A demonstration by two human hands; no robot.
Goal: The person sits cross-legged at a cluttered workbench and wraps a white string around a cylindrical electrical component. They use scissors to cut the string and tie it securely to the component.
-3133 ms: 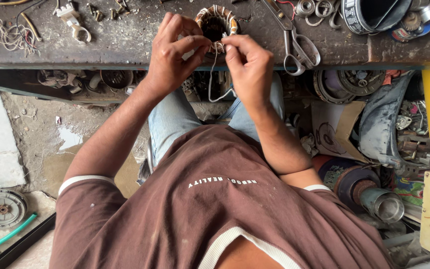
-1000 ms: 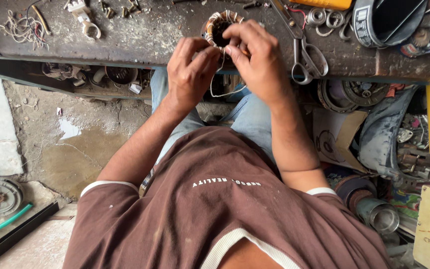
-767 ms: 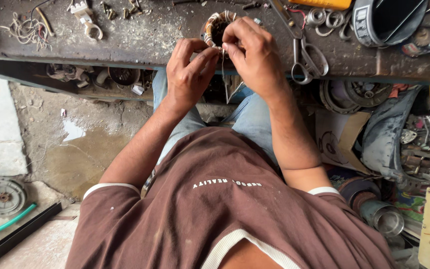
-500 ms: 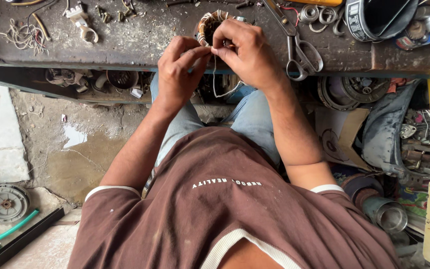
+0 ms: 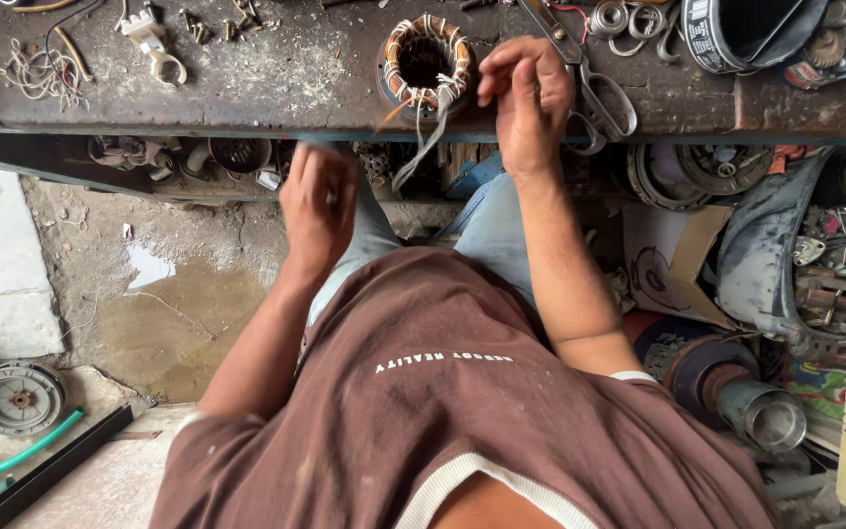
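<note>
Pinching a thin cord taut with my left hand [image 5: 317, 201] while my right hand [image 5: 526, 98] fingers press beside the round copper-wound stator coil [image 5: 427, 61] on the grimy workbench [image 5: 247, 88], I risk snapping it by overpulling.

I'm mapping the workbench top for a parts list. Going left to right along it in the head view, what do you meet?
Tangle of thin pale wire → white metal clamp fitting → round copper-wound motor stator → right hand → grey metal scissors → black round tin.
</note>
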